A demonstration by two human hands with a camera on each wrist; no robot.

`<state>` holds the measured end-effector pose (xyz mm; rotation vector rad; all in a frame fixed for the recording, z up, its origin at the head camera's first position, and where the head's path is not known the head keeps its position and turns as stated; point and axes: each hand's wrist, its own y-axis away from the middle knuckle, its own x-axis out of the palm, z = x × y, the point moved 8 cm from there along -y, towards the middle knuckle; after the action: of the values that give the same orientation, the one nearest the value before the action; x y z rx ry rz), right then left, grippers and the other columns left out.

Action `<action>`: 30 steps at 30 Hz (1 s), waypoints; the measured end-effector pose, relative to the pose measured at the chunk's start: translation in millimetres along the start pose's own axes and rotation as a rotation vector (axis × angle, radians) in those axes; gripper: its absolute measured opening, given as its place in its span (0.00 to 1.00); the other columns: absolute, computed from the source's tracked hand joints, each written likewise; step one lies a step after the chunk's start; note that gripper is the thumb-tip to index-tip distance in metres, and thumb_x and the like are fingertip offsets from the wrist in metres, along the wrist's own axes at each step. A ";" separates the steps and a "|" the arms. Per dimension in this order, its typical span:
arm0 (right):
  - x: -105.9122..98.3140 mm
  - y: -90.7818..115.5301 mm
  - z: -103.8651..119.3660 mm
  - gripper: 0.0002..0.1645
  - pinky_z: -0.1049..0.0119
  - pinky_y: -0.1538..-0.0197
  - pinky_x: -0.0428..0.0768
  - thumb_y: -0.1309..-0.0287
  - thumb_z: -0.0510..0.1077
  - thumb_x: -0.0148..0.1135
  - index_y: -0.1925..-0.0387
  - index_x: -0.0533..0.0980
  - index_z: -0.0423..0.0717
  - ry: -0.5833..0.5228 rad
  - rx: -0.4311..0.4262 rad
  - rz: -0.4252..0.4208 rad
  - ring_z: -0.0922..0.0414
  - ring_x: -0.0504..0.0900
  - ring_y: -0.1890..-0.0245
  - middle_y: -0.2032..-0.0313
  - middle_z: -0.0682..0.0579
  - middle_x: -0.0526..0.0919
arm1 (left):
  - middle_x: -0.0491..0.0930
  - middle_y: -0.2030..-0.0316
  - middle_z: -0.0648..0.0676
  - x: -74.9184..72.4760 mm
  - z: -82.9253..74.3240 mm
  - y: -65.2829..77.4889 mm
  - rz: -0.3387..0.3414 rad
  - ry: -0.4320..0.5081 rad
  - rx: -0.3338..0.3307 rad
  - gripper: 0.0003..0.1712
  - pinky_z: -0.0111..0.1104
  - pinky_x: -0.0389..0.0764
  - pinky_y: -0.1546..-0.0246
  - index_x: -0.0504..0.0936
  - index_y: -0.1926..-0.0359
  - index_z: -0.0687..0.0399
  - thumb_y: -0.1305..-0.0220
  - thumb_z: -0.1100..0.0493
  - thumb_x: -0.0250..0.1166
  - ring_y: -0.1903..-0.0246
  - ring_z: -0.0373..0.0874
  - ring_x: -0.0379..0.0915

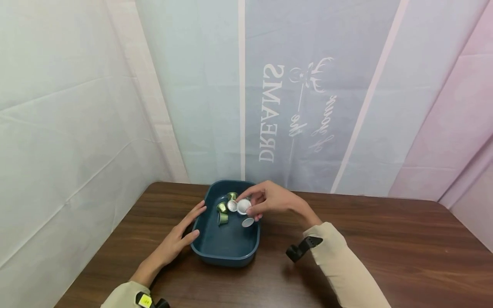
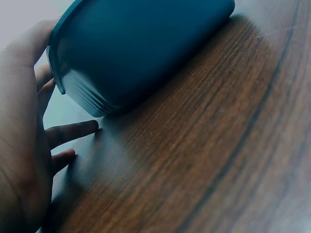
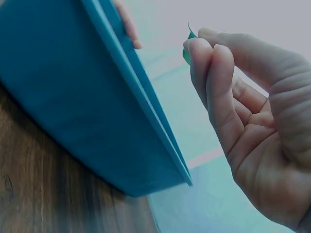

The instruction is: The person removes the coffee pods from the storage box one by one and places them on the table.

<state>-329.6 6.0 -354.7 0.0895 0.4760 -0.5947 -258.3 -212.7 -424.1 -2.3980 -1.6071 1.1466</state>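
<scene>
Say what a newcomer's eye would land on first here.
Probably the dark blue bin on the brown wooden table, with small green capsules lying inside. Next, the right hand pinching a white-lidded capsule over the bin, with the left hand at the bin's left rim. Behind, large white sideways lettering reading DREAMS stands out on the pale backdrop.

At least six coffee capsules (image 1: 222, 219), some partly hidden — one blue tub (image 1: 225, 246), one wood-grain table (image 1: 400, 239), two wrist cameras (image 1: 303, 249) — one left hand (image 1: 178, 240), one right hand (image 1: 271, 200).
</scene>
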 end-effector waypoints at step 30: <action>-64.8 73.8 -90.8 0.30 0.65 0.66 0.80 0.41 0.33 0.63 0.39 0.66 0.28 -0.496 0.079 -0.425 0.58 0.81 0.74 0.70 0.44 0.84 | 0.45 0.26 0.55 0.9 -3.4 0.8 -0.010 0.021 0.020 0.35 0.24 0.46 0.37 0.55 0.27 0.53 0.32 0.70 0.50 0.28 0.52 0.39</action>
<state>-372.2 120.2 -409.7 -0.0871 -0.0177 -1.0192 -255.5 -211.1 -422.5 -2.3785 -1.5926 1.1270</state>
